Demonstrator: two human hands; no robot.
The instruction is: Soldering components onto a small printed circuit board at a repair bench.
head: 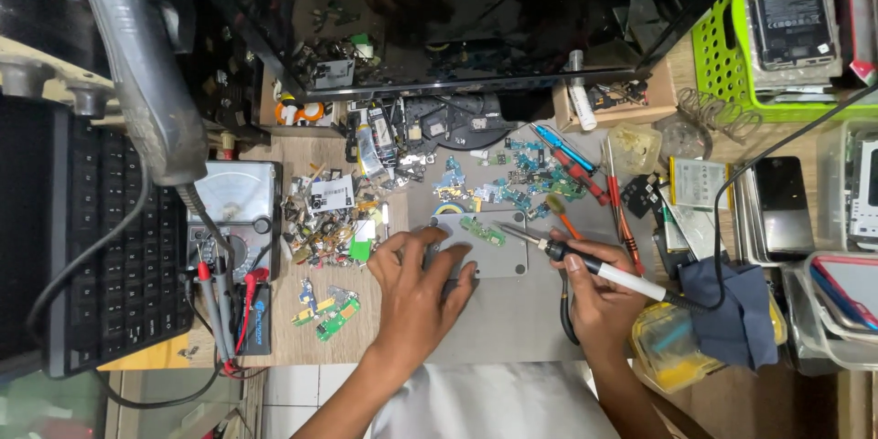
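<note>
One soldering iron (599, 270) with a white-and-black handle sits in the right hand (599, 297), whose fingers are curled tight around it like a pen; its metal tip points left toward one small green circuit board (482, 231). That board lies on the upper part of one grey metal plate (489, 251) on the desk (302, 347). The left hand (416, 288) lies flat with fingers spread, pressing on the plate's left end and grasping nothing.

Left of the left hand, two more green boards (327, 314) lie on the bare wood, below a heap of small parts (334, 219) too tangled to count. One analogue multimeter (233, 210) stands beside that heap, its red and black probe leads trailing down. One black keyboard (101, 238) lies at the far left.

Above the plate, a scatter of bluish-green flex parts (512, 185) lies near two screwdrivers, one blue (564, 148) and one red (624, 210). At top right, one lime-green basket (732, 55) holds a clear-wrapped phone back with a dark rectangular label. One dark blue cloth (732, 306) lies right of the right hand, over a yellow-tinted plastic box (668, 352).
</note>
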